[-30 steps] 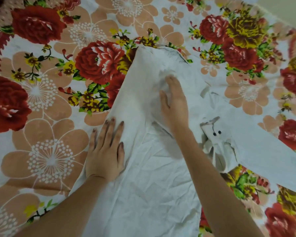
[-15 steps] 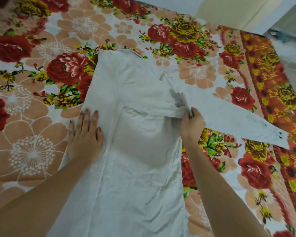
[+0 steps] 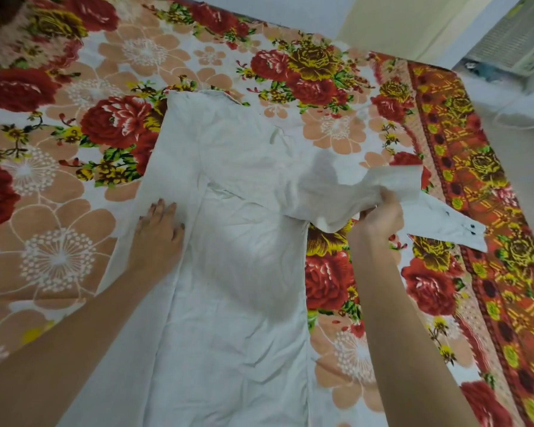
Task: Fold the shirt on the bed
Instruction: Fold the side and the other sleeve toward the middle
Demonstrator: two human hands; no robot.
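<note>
A white shirt [image 3: 244, 266] lies lengthwise on the flowered bed [image 3: 59, 241], its left side folded in as a long flap. My left hand [image 3: 159, 229] rests flat on that folded left edge, fingers spread. My right hand [image 3: 379, 217] is closed on the shirt's right sleeve [image 3: 346, 195] and holds it bunched and lifted off the bed. The sleeve's cuff [image 3: 463, 232], with two dark buttons, trails to the right on the sheet.
The bed's patterned border [image 3: 463, 167] runs along the right edge, with pale floor [image 3: 524, 180] beyond it. A wall and a white vented appliance [image 3: 512, 41] stand at the top right.
My right hand left the shirt's chest, took hold of the right sleeve and has lifted it, drawing it rightward. My left hand has stayed pressed on the folded left edge. The view has shifted right.
</note>
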